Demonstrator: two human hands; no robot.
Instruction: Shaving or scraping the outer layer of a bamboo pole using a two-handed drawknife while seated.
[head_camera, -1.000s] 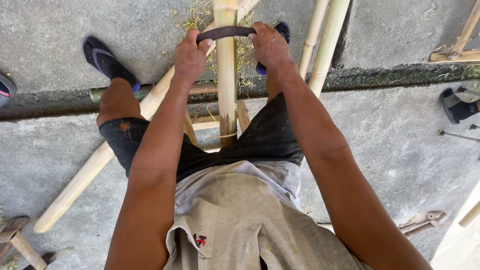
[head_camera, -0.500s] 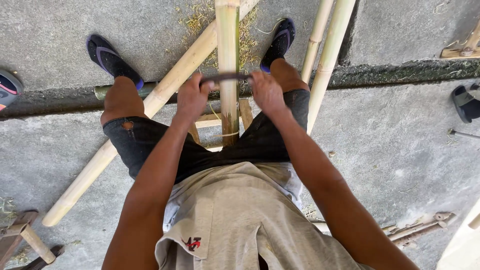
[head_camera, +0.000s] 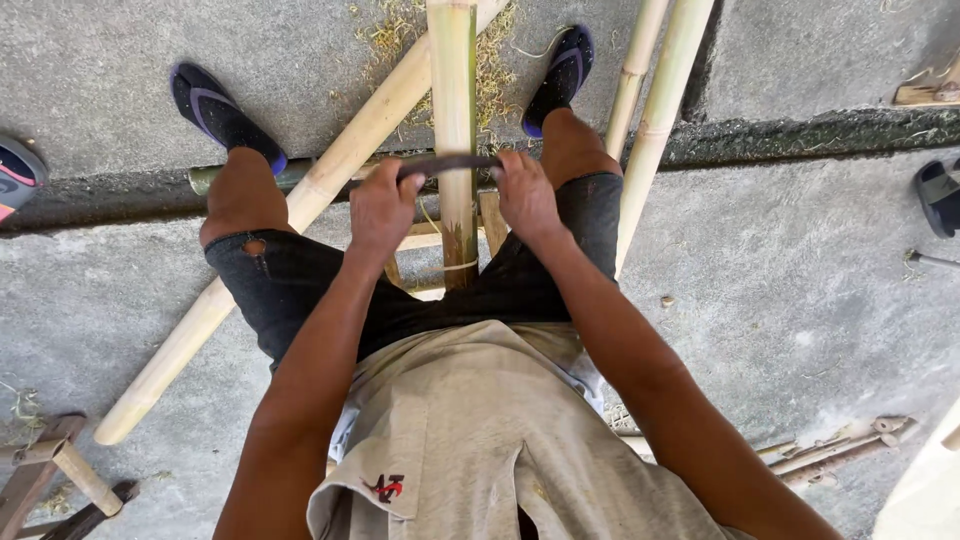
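Both hands (head_camera: 455, 195) grip curved blade (head_camera: 450, 163) across bamboo pole (head_camera: 452, 110); rough concrete floor (head_camera: 800, 290).

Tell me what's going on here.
A person sits astride a bamboo pole that runs away between their legs. Both hands grip the ends of a dark curved blade laid across the pole: the left hand on one end, the right hand on the other. The blade sits close to the person's lap. Fine shavings lie on the concrete at the far end. More bamboo poles lie alongside, and one pole crosses underneath.
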